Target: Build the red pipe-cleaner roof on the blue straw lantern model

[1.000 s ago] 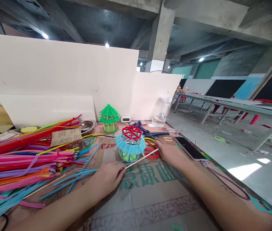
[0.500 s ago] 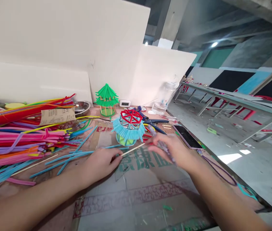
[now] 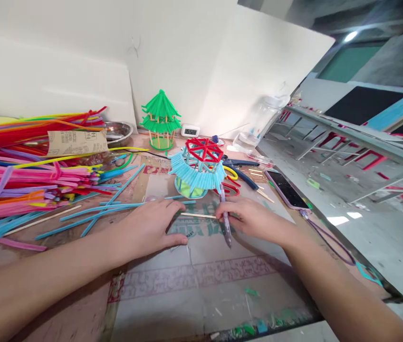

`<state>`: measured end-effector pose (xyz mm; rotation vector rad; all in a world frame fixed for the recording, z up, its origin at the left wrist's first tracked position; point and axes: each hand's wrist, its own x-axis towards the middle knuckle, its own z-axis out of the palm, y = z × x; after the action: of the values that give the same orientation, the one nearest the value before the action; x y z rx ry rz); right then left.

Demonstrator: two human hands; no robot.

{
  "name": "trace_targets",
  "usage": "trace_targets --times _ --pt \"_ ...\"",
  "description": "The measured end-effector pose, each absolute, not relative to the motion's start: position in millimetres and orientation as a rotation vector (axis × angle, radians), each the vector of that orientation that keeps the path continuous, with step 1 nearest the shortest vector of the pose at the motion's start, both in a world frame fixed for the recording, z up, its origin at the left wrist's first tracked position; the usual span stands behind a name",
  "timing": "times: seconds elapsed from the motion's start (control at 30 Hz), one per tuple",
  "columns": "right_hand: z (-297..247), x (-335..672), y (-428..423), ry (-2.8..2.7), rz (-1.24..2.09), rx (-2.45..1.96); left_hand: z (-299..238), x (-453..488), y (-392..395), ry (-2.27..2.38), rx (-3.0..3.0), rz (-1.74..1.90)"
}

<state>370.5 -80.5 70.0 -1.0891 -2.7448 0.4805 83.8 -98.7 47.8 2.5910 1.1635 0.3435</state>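
My left hand (image 3: 151,227) lies palm down on the cardboard-covered table (image 3: 201,285), fingers pinching the left end of a thin wooden stick (image 3: 197,215) that lies flat. My right hand (image 3: 254,219) is closed around a pen (image 3: 225,219), its tip pointing toward me, next to the stick's right end. Just behind both hands stands a small pavilion model (image 3: 199,167) with a blue fringed roof, red spoked top and green base.
A big pile of coloured pipe cleaners (image 3: 33,175) fills the left side. A green pavilion model (image 3: 160,118), small clock (image 3: 190,130), metal bowl (image 3: 119,130) and clear jar (image 3: 258,124) stand by the white boards. Pliers (image 3: 242,172), red scissors and a phone (image 3: 287,189) lie right.
My right hand picked up the pen and brought it to the stick. The stick went from raised and tilted to flat on the table. The camera tilted downward.
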Motion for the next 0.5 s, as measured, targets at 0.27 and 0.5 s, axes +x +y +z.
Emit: trace_targets --times 0.27,0.5 --pt "88 387 -77 -2.325 0.850 -1.128 48 89 -99 1.206 2.553 0.347" --pt "105 396 -82 -1.873 0.953 -0.953 47 82 -92 1.164 2.532 0.345"
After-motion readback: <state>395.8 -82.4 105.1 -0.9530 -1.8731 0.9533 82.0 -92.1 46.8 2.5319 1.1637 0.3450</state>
